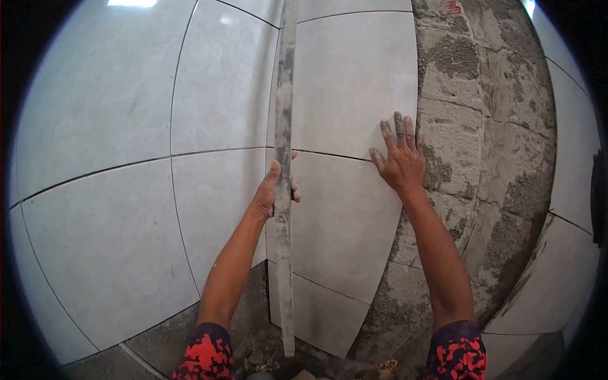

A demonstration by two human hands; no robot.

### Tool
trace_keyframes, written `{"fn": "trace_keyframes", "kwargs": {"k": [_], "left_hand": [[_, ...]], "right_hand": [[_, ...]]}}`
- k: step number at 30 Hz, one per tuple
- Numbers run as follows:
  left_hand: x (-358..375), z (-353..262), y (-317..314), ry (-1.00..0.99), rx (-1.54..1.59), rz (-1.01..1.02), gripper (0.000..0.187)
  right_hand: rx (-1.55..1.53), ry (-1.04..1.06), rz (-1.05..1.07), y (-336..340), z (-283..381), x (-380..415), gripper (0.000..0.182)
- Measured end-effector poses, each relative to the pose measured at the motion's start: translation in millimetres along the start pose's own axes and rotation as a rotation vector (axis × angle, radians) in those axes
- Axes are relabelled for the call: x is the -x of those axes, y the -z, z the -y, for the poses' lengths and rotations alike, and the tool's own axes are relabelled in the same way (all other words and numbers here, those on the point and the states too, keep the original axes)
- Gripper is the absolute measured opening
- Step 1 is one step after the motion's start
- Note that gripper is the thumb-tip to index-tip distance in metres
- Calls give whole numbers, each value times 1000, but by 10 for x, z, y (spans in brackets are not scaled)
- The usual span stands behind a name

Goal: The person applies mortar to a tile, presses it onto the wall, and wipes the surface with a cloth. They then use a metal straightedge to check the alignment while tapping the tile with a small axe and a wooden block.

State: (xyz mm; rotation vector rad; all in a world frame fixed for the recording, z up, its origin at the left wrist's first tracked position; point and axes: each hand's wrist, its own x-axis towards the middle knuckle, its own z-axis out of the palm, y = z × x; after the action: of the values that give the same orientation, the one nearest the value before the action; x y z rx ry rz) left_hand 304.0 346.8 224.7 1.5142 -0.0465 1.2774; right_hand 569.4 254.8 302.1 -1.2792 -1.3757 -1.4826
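Observation:
My left hand (pixel 271 192) is wrapped round a long, mortar-smeared straightedge bar (pixel 286 114) that stands nearly upright close to the tiled corner. Its thumb shows on the left side and fingertips on the right. My right hand (pixel 400 159) lies with fingers spread on a large pale wall tile (pixel 354 82), near that tile's lower right edge and the horizontal joint. Below the joint sits another pale tile (pixel 342 215), its left part crossed by the bar. Cement smears cover several right fingertips.
Bare blockwork with rough mortar (pixel 481 126) runs down the wall right of the tiles. Glossy tiles (pixel 107 95) cover the left wall, and more tiles (pixel 557 272) stand at the far right. Rubble (pixel 261 361) lies at the wall's foot.

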Motion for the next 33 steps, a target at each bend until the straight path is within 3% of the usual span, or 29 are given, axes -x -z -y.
{"fn": "trace_keyframes", "kwargs": {"k": [18, 21, 33], "left_hand": [[-269, -38, 231, 41, -78, -202, 64], [-315, -13, 366, 53, -99, -149, 66], [-473, 132, 435, 65, -276, -309, 73]], "right_hand": [[-89, 9, -50, -53, -49, 9, 54], [-66, 11, -49, -62, -54, 7, 54], [106, 22, -18, -248, -104, 43, 53]]}}
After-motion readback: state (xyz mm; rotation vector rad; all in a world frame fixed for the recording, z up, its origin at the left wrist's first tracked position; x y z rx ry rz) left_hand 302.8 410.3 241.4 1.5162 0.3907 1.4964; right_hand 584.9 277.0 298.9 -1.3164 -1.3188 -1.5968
